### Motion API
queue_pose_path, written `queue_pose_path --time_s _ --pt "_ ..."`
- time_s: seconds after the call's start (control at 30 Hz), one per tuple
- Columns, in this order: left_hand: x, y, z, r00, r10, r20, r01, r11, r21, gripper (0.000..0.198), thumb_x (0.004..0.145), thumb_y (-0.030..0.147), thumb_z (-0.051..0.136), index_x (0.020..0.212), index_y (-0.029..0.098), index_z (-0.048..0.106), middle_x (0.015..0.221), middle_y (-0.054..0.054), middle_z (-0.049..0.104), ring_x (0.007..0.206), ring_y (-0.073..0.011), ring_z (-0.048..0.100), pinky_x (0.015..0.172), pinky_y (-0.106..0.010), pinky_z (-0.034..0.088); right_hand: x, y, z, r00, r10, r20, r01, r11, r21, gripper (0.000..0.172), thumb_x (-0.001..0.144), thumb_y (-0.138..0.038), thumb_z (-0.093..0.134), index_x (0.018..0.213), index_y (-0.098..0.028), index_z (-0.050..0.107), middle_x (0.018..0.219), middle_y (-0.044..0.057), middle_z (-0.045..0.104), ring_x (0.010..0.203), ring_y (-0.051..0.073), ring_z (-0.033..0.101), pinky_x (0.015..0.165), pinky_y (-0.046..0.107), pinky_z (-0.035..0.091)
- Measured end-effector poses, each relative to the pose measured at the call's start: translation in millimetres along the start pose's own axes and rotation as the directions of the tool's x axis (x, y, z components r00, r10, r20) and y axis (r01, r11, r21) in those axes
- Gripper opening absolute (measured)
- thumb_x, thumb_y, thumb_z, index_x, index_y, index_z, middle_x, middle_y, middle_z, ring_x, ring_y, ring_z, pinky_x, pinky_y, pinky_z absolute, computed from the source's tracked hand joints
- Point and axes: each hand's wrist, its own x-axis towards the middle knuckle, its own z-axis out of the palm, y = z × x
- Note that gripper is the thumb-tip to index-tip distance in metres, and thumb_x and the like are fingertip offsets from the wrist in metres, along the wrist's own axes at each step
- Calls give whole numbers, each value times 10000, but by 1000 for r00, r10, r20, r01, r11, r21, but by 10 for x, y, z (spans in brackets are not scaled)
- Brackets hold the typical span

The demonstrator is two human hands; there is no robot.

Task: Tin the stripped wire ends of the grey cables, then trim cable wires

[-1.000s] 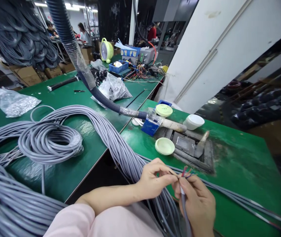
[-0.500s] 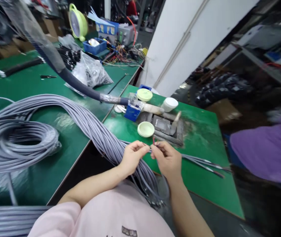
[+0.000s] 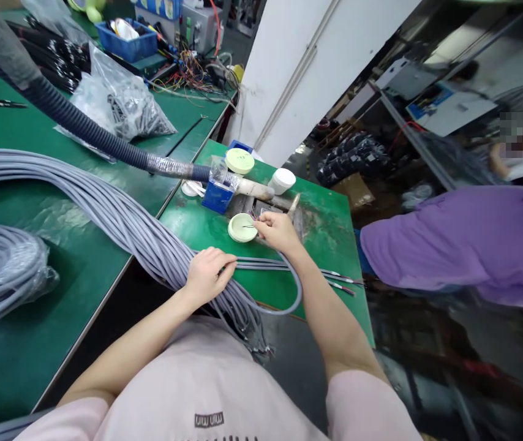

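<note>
Now the hands are held well apart, whereas half a second ago they were brought together at the wire ends. The stripped end of one grey cable [image 3: 297,288] is grasped between the fingers of the right hand [image 3: 277,229], which has been moved forward to the small pale-green dish [image 3: 234,236] on the counter [image 3: 323,236]. Thin dark wires [image 3: 248,226] are pointed across the dish's opening; whether its contents are touched cannot be told. Behind the wrist, the cable is bent in a wide loop back toward the bundle [image 3: 119,223]. The left hand [image 3: 210,275] has been lowered onto the bundle, its fingers curled; whether anything is gripped by them cannot be told. The view has been swung rightward: the coil [image 3: 4,275] is now cut off by the left edge, and more of a co-worker's purple top [image 3: 449,245] is shown.
</note>
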Motion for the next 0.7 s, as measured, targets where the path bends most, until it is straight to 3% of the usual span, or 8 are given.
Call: queue_pose_path --time_s 0.13,0.5,0.6,0.7 --pt "-28 -19 43 999 44 -4 -44 996 84 128 896 228 559 881 174 674 729 -25 674 668 -138 569 629 -283 399 151 -10 64 1000 -16 23 21 971 -237 179 726 -275 514 573 -182 520 527 -3 567 553 129 502 536 238 310" --pt "-40 -44 54 998 59 -21 -56 993 108 131 895 237 560 870 181 676 723 -20 682 649 -134 560 603 -293 365 204 -115 128 997 -18 70 43 925 -378 198 739 -258 535 558 -190 490 546 -1 524 559 129 442 538 250 250" --pt "-5 -9 30 1000 -26 -8 27 1000 13 156 895 258 560 874 180 694 733 -34 690 669 -143 572 631 -297 384 -31 -231 56 992 -123 -1 119 966 -229 228 793 -300 515 597 -194 465 515 -26 472 520 111 409 525 238 269" --pt "81 85 15 961 -273 38 272 918 -289 165 860 296 598 879 180 713 739 -42 690 686 -145 576 668 -294 423 -377 -367 2 972 -203 -120 198 979 -53 237 838 -338 510 651 -197 475 509 -47 456 493 98 405 515 224 303"
